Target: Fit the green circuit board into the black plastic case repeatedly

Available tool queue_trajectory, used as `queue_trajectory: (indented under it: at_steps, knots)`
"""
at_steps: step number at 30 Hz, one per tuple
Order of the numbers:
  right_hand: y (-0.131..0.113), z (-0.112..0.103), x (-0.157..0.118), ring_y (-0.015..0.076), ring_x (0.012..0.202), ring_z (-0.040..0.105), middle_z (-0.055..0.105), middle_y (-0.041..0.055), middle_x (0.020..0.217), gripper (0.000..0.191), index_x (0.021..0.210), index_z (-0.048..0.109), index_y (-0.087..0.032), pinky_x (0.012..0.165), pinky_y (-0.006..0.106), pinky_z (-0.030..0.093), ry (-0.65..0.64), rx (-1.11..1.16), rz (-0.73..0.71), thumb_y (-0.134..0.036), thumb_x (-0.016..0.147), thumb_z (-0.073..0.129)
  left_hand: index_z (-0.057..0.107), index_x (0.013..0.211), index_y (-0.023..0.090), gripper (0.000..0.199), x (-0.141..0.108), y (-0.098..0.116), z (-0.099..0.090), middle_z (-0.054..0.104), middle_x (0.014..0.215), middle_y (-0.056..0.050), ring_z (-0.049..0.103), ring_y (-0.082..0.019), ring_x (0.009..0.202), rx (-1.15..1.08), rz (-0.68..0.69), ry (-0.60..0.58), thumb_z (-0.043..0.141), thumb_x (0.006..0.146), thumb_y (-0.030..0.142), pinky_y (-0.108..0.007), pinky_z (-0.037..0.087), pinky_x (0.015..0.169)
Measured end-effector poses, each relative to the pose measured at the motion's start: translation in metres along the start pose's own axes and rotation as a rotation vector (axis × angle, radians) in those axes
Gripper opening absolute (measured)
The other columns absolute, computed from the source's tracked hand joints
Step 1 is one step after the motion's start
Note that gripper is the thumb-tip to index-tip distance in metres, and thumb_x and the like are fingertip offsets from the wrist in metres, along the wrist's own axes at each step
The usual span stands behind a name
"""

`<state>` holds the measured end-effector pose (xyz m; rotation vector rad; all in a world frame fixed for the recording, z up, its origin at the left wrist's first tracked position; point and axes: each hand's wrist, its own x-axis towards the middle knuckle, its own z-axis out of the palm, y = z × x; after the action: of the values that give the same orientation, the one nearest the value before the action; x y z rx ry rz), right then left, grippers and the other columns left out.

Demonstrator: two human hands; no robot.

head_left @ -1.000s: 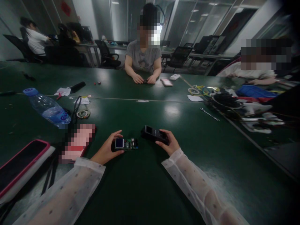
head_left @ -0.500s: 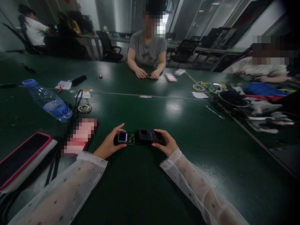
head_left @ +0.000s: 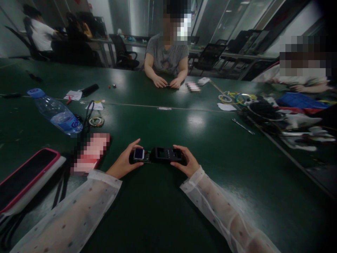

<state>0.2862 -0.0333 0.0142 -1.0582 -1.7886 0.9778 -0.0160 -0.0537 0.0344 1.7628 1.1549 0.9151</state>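
Low over the green table point(head_left: 158, 203), my left hand point(head_left: 128, 158) grips a circuit board with a small square screen point(head_left: 139, 154), thumb at the near edge and fingers at the far edge. A black plastic casing point(head_left: 165, 153) with a square window and a row of small buttons or holes sits in my right hand point(head_left: 187, 160), pinched at its right end. The casing's left end overlaps or meets the board's right side; I cannot tell whether they are joined. Both palms are partly hidden.
To my left are a pink-cased phone point(head_left: 92, 153), a pink-edged dark device point(head_left: 28, 177) and a water bottle point(head_left: 56, 114) lying tilted. A wrench point(head_left: 242, 126) lies at the right, near a pile of cables and parts point(head_left: 284, 116). Across the table sits a person in a grey shirt point(head_left: 167, 54).
The casing is tilted a little differently and has shifted slightly left, closer over the board. Both hands keep their holds. The whole view has shifted slightly.
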Motion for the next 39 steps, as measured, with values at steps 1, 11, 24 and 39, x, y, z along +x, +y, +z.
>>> queue_trajectory:
  at_steps: [1,11,24,39]
  knots:
    - [0.0,0.0,-0.001,0.0255,0.114,0.056,0.055,0.0068,0.122,0.06,0.123,0.049,-0.029,0.099,0.048,0.046,-0.002,-0.011,-0.006,-0.028,0.07,0.076,0.021,0.144,0.029,0.087,0.0,0.0,0.0,0.051,0.126,-0.007,0.051,-0.025,0.119,-0.001,0.003,0.003,0.072,0.073,0.019,-0.051,0.035,0.105]
    - [-0.006,-0.002,0.0,0.0263,0.11,0.057,0.058,0.0068,0.114,0.054,0.12,0.052,-0.029,0.09,0.046,0.05,-0.033,-0.11,-0.058,-0.029,0.071,0.075,0.022,0.143,0.028,0.086,0.001,0.0,0.001,0.054,0.123,-0.007,0.053,-0.025,0.117,0.014,0.014,0.017,0.071,0.074,0.02,-0.051,0.035,0.104]
    - [-0.006,0.0,-0.002,0.0259,0.116,0.055,0.057,0.0068,0.121,0.059,0.126,0.046,-0.03,0.099,0.051,0.043,-0.084,-0.171,-0.041,-0.028,0.073,0.073,0.021,0.143,0.029,0.085,0.001,0.002,0.002,0.054,0.123,-0.006,0.054,-0.025,0.116,0.032,-0.006,0.012,0.07,0.074,0.021,-0.052,0.036,0.103]
    - [-0.011,-0.001,0.0,0.0266,0.111,0.056,0.058,0.0063,0.116,0.054,0.122,0.051,-0.031,0.095,0.05,0.046,0.0,-0.108,-0.069,-0.029,0.073,0.073,0.021,0.143,0.029,0.085,0.001,0.001,0.003,0.054,0.123,-0.005,0.053,-0.022,0.116,0.017,0.016,0.01,0.071,0.075,0.022,-0.048,0.036,0.105]
